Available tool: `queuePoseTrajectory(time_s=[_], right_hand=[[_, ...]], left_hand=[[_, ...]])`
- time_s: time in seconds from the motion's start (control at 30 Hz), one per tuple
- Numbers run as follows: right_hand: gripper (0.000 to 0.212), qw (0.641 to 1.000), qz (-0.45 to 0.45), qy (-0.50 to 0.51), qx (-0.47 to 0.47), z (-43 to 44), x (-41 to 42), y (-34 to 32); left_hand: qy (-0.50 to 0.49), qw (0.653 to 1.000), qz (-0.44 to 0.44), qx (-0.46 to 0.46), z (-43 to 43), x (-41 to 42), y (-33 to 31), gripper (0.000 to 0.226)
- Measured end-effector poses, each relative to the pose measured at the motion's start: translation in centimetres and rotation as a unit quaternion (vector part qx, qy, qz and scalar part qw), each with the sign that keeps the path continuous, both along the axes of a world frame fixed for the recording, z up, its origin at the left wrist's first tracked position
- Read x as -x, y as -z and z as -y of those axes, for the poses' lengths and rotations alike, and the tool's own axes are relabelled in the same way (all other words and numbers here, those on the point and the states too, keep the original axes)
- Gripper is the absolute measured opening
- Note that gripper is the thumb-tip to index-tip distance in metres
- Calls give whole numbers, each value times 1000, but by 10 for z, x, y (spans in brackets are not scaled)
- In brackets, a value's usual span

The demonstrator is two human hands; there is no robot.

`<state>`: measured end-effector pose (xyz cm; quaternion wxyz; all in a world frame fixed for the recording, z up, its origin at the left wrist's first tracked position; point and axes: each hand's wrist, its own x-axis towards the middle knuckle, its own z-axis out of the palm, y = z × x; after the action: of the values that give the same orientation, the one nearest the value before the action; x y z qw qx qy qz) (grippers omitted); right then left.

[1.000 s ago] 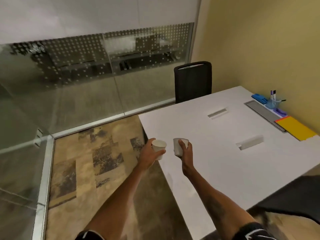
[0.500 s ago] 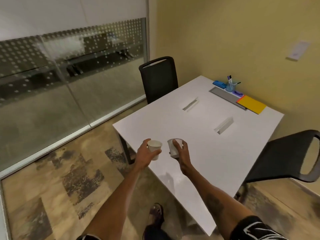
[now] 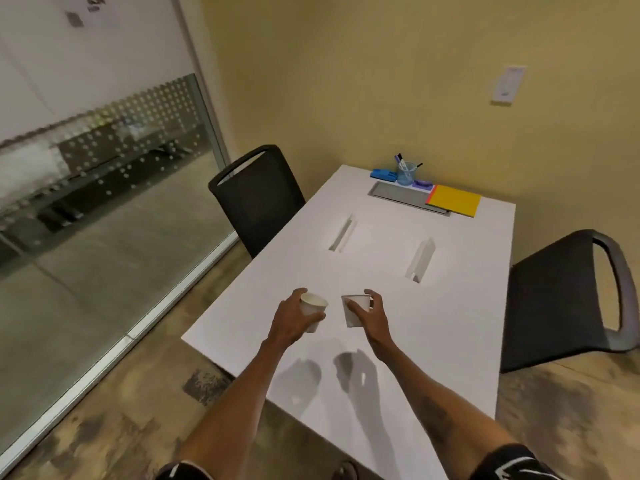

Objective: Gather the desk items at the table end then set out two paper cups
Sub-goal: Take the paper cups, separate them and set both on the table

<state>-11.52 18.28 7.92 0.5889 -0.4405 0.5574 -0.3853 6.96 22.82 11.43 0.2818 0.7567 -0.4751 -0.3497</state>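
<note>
I hold two white paper cups in the air above the near half of the white table (image 3: 450,323). My left hand (image 3: 289,325) grips the left cup (image 3: 314,306), mouth tilted up and to the right. My right hand (image 3: 372,315) grips the right cup (image 3: 353,311) from its right side. Both cast shadows on the tabletop below. At the far end by the wall lie the gathered desk items: a blue stapler-like item (image 3: 382,174), a clear pen cup (image 3: 406,173) with markers, a small purple item (image 3: 423,183) and a yellow folder (image 3: 454,199).
A grey cable tray lid (image 3: 398,195) sits in the table's far end, and two slot openings (image 3: 341,233) (image 3: 419,259) cut the middle. One black chair (image 3: 256,199) stands at the left side, another (image 3: 568,296) at the right. A glass partition runs along the left.
The view has swung round so I now face down the table's length. Both hands with their cups have moved from beyond the table corner to above the tabletop.
</note>
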Motion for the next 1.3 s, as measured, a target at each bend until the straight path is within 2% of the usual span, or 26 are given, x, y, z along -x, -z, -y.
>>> queuePoseTrajectory(time_s=[0.57, 0.9, 1.1, 1.3], right_hand=[[80, 985, -84, 139, -57, 89, 41, 24], [76, 952, -145, 260, -76, 112, 34, 32], [76, 933, -167, 302, -106, 130, 17, 31], [75, 921, -215, 306, -108, 139, 9, 35]], left_hand=[[108, 993, 18, -44, 145, 31, 30, 73], [233, 971, 34, -45, 210, 35, 40, 73], [307, 951, 27, -36, 253, 28, 45, 72], [334, 942, 21, -28, 277, 23, 53, 72]])
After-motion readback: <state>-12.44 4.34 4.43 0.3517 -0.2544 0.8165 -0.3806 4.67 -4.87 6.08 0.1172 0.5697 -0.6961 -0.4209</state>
